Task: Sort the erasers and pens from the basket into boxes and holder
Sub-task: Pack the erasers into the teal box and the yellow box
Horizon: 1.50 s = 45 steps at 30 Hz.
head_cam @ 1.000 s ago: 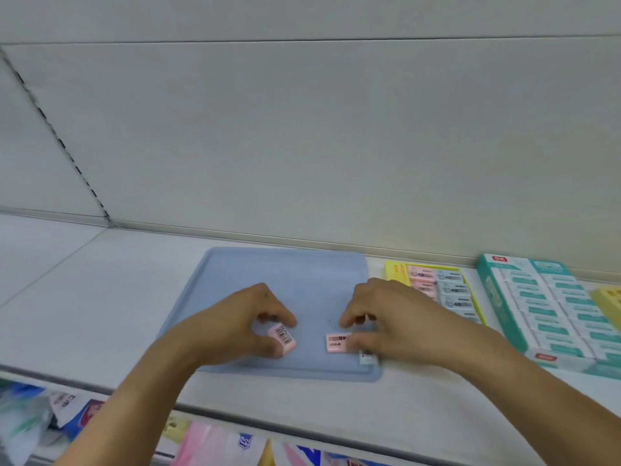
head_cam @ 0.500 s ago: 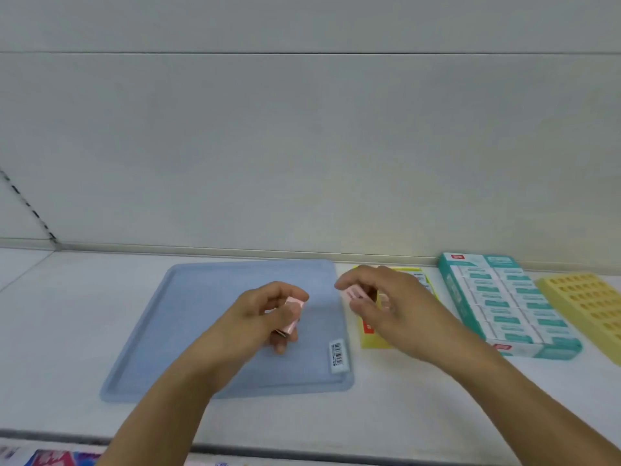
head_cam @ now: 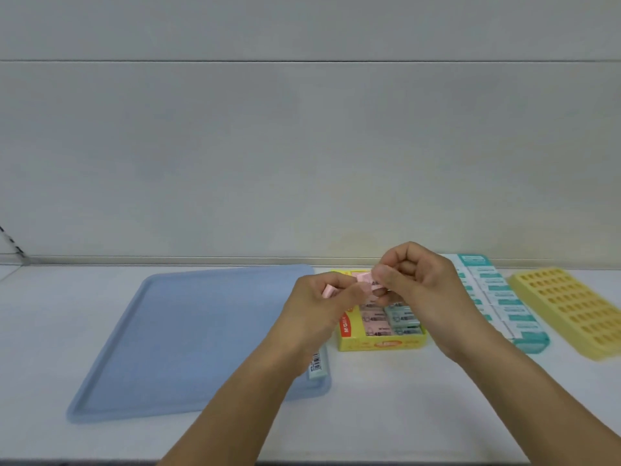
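Above the yellow box (head_cam: pixel 381 344), two pink erasers have been carried from the tray (head_cam: pixel 188 334).
One pink eraser (head_cam: pixel 364 279) is pinched by the right hand (head_cam: pixel 423 284), the other pink eraser (head_cam: pixel 328 291) by the left hand (head_cam: pixel 319 304); boxing is judged next.

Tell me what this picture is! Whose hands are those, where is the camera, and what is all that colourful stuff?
There is no machine here, just a person sorting erasers. The camera sits on the person's head and looks forward and down, so you see their own two arms reaching out.

The left hand pinches a pink eraser. The right hand pinches another pink eraser. Both are held up above a yellow box that has pink and greenish erasers packed in rows.

On the white table lies a blue tray, with one pale eraser lying near its right edge. Right of the yellow box is a teal box of erasers, then a yellow holder full of little holes.
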{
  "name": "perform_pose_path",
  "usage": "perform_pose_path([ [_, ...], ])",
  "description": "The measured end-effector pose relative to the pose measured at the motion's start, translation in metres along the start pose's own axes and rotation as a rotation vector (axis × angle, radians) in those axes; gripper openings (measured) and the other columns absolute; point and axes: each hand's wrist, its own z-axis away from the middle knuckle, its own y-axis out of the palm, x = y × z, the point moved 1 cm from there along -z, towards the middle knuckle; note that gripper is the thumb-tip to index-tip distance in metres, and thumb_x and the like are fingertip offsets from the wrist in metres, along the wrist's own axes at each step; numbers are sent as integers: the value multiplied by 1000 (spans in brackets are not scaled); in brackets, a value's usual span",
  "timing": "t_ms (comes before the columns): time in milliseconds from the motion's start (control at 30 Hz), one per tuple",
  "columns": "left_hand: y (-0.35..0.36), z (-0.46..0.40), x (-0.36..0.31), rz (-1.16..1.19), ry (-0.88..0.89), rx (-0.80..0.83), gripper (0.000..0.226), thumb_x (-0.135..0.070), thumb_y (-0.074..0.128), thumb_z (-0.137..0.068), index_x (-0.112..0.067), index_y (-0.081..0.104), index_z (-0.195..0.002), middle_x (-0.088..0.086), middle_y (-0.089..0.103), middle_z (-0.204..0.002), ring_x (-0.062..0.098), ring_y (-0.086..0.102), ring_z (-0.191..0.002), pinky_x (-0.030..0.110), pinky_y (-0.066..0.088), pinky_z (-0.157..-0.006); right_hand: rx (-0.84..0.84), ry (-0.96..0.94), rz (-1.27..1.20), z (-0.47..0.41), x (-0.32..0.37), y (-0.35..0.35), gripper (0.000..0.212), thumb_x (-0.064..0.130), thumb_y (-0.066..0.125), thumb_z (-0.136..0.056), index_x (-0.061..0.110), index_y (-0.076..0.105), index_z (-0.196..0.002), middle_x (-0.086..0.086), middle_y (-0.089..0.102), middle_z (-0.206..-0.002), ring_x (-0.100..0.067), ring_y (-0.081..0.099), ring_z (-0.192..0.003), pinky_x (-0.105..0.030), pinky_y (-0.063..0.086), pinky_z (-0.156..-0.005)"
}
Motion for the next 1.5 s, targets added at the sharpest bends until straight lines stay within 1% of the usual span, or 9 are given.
perform_pose_path([
  [133, -5, -3, 4, -30, -90, -19, 19, -26, 64, -92, -14, 70, -77, -14, 43, -43, 7, 31, -41, 19, 23, -43, 93, -293, 604, -2, -6, -17, 18, 25, 76, -81, 32, 68, -95, 15, 62, -84, -5, 56, -75, -14, 44, -68],
  [233, -5, -6, 5, -54, -127, -9, 25, -25, 64, -92, -18, 64, -67, -12, 45, -42, 5, 31, -38, 22, 21, -45, 166, -498, 952, -7, -7, -25, 24, 35, 72, -84, 32, 68, -107, 17, 59, -99, -3, 52, -85, -24, 46, -75],
  [433, 2, -6, 5, -81, -85, -32, 18, -19, 64, -92, -5, 66, -80, -12, 53, -43, 0, 46, -33, 8, 32, -39, 267, -526, 910, -17, -9, -23, 22, 38, 69, -83, 29, 69, -103, 17, 56, -97, -2, 52, -91, -21, 44, -75],
  [667, -5, -7, 22, -862, -58, -148, 60, -67, 67, -74, -46, 49, -127, -16, 47, -97, 8, 55, -100, 27, 45, -80, 247, -283, 788, -35, -26, -20, 12, 33, 73, -83, 32, 66, -93, 15, 61, -91, -2, 57, -83, -16, 44, -70],
  [1000, -5, -9, 27, -911, -29, -138, 68, -69, 63, -76, -46, 42, -136, -13, 55, -125, 8, 53, -113, 29, 46, -89, 308, -262, 1158, -48, -24, -4, 6, 29, 65, -88, 25, 66, -92, 10, 55, -96, -9, 52, -88, -28, 46, -75],
  [1133, -6, -12, 31, -880, -30, -142, 65, -66, 66, -75, -44, 45, -132, -15, 54, -103, 7, 55, -100, 28, 46, -81, 272, -204, 1038, -51, -27, -5, 5, 25, 71, -85, 20, 72, -83, 10, 57, -89, -9, 55, -82, -32, 48, -76],
  [1233, -7, -15, 37, -578, 11, -223, 53, -65, 65, -77, -36, 50, -118, -13, 52, -81, 9, 56, -79, 29, 44, -69, 282, -241, 969, -46, -30, -11, 10, 26, 66, -90, 21, 75, -89, 8, 58, -91, -9, 56, -85, -33, 48, -80],
  [1367, -8, -16, 30, 332, -157, -242, 55, -66, 42, -90, -19, 60, -111, 1, 56, -81, 11, 45, -64, 26, 36, -60, 141, -298, 873, -35, -34, -19, 26, 30, 54, -97, 24, 65, -120, 8, 56, -115, -10, 50, -108, -25, 40, -92],
  [1500, -10, -13, 20, 725, -217, -185, 70, -65, 36, -91, -7, 57, -122, 11, 63, -94, 19, 56, -77, 29, 46, -67, 378, -295, 990, -25, -33, -10, 41, 38, 37, -103, 19, 48, -138, 6, 45, -143, -14, 38, -133, -20, 25, -105],
])
